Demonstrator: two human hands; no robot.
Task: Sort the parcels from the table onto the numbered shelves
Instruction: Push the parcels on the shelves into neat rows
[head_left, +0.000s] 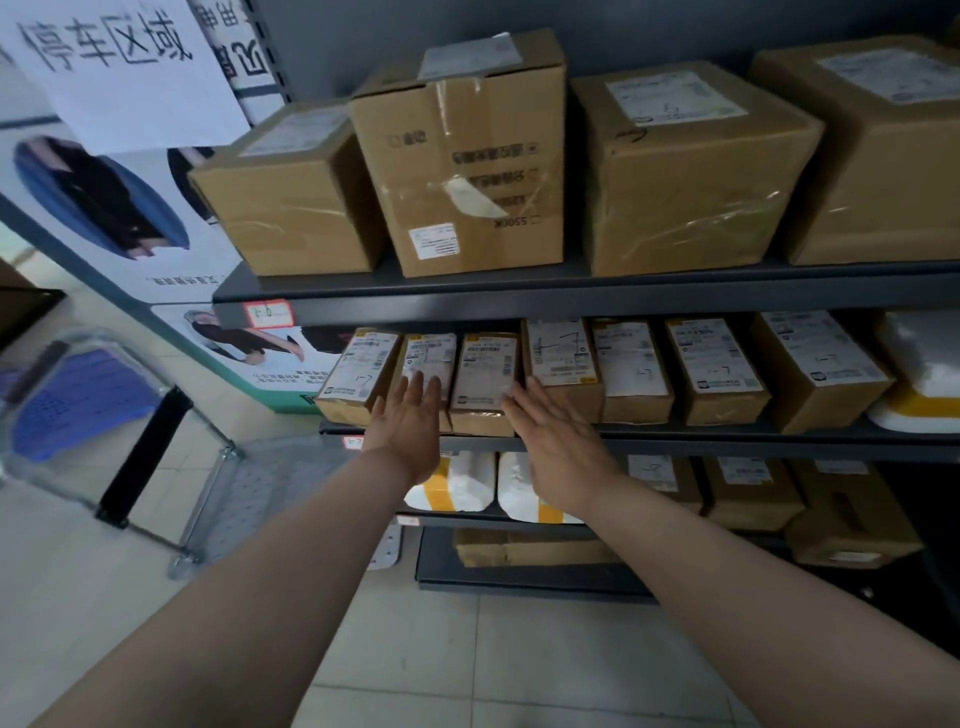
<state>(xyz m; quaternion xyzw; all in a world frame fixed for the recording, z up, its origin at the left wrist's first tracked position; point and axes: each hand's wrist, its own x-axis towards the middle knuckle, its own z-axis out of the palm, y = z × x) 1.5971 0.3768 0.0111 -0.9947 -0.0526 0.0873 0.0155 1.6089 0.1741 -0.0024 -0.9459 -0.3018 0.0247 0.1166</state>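
Four dark shelves (519, 304) (727, 441) (467, 518) (519, 584) show, one under another. The top one carries four large cardboard boxes (291, 208) (467, 156) (685, 182) (883, 166). The second carries seven small labelled parcels (358, 369) (431, 356) (485, 371) (563, 358) (628, 364) (711, 364) (821, 364) and, at its right end, one white-and-yellow bag (924, 374). The third carries two white-and-yellow mailers (462, 483) (519, 491) on the left and what look like three brown boxes (657, 475) (748, 486) (847, 514) on the right. The bottom one carries one flat carton (519, 545). Two red-edged shelf tags (266, 312) (354, 442) sit on the left shelf edges.
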